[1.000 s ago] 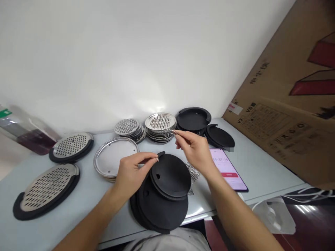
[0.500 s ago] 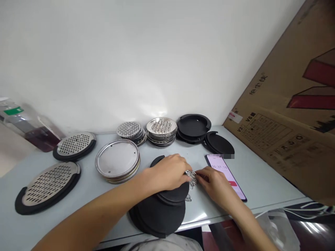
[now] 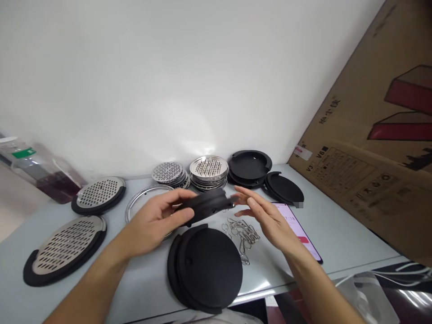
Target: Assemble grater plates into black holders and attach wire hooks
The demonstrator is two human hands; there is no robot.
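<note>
My left hand [image 3: 158, 220] grips a black round plastic holder [image 3: 204, 203], tilted up off the table with its rim toward me. My right hand [image 3: 266, 216] is beside the holder's right end. Its fingers are apart and reach toward a small projecting tab, and I make out nothing in them. Below lies a stack of similar black round holders [image 3: 212, 270] near the table's front edge. A loose heap of wire clips and rings [image 3: 246, 231] lies to the right of that stack.
Behind stand a plain metal disc stack [image 3: 135, 202], perforated disc stacks [image 3: 167, 172] [image 3: 209, 167] and more black holders [image 3: 249, 164]. Grater discs in black holders [image 3: 67, 247] lie left, near a bottle [image 3: 50, 177]. A phone [image 3: 303, 238] and a cardboard box [image 3: 364, 171] are right.
My left hand has lifted the top black holder off the stack and moved it up and left, tilting it. My right hand has left the wire clips and risen beside the holder.
</note>
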